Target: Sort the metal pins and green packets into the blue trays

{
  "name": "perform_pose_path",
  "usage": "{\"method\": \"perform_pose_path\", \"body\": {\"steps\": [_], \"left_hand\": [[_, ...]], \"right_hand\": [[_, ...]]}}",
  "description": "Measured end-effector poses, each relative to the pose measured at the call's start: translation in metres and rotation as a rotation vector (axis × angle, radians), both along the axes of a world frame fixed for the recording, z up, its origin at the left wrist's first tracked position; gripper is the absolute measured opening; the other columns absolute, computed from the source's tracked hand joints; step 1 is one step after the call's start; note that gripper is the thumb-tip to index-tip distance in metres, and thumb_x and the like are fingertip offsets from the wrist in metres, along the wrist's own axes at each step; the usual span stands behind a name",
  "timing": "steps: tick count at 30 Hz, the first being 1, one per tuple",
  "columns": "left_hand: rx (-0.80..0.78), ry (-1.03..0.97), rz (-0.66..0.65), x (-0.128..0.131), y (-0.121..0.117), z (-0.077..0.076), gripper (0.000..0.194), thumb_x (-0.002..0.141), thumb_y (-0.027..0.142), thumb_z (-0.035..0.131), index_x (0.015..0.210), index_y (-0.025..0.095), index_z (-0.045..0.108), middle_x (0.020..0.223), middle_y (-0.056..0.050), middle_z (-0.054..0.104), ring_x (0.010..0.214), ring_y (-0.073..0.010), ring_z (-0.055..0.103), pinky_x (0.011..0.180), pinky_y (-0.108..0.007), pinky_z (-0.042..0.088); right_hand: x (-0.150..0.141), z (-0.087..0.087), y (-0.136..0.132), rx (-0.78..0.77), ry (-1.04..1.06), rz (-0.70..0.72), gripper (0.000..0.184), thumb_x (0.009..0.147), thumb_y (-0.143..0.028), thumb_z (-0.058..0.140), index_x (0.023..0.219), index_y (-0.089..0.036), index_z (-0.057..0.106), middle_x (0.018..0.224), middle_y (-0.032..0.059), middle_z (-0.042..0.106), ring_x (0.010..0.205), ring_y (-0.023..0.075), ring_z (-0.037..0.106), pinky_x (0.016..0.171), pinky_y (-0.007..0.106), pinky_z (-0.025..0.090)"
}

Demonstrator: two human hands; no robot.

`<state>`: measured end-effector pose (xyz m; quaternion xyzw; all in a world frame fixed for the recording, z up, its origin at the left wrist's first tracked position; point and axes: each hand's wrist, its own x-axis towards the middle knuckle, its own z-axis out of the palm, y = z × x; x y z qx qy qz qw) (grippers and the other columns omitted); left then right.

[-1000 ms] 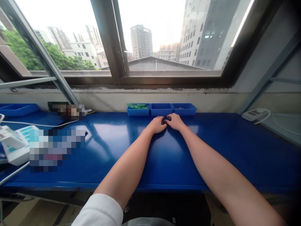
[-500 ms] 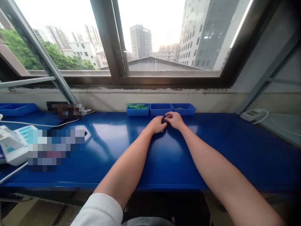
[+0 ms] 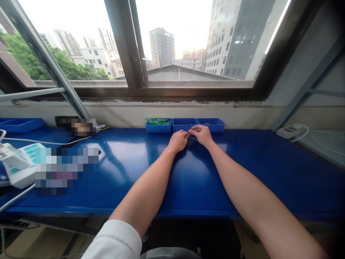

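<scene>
Both of my hands meet over the blue table (image 3: 129, 194), just in front of a row of small blue bins. My left hand (image 3: 178, 141) is closed, fingers curled in a pinch at the right. Facing it, my right hand (image 3: 202, 135) is pinched too, its fingertips almost touching those of the left. Whatever they grip is too small and covered to name. A few small, dark, thin pieces (image 3: 192, 138) lie on the table beneath the fingertips. Behind the right hand stands the right bin (image 3: 217, 126), with small thin metal pieces in it.
Green pieces (image 3: 159, 122) fill the left bin (image 3: 158, 128); the middle bin (image 3: 184, 126) adjoins it. To the left are a white device (image 3: 20, 180) with a cable, blurred items and another blue tray (image 3: 29, 124). A white adapter (image 3: 289, 131) lies at the far right.
My two hands have shifted slightly, with the fingertips now higher and pinched together. The small pieces on the table beneath them show more clearly. The view has barely moved.
</scene>
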<state>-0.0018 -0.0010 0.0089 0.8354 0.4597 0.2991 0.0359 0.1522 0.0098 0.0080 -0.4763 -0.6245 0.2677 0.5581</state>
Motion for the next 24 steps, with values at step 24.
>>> {"method": "perform_pose_path", "body": {"steps": [24], "left_hand": [[-0.084, 0.055, 0.398, -0.006, 0.002, -0.001, 0.035, 0.086, 0.039, 0.041, 0.101, 0.015, 0.062, 0.111, -0.016, 0.058, 0.106, -0.0304, 0.052, 0.088, -0.04, 0.042]], "right_hand": [[0.031, -0.011, 0.011, -0.145, -0.583, -0.524, 0.064, 0.071, -0.043, 0.059, 0.131, -0.024, 0.047, 0.147, 0.0107, 0.031, 0.116, 0.0395, 0.033, 0.09, 0.061, 0.03]]}}
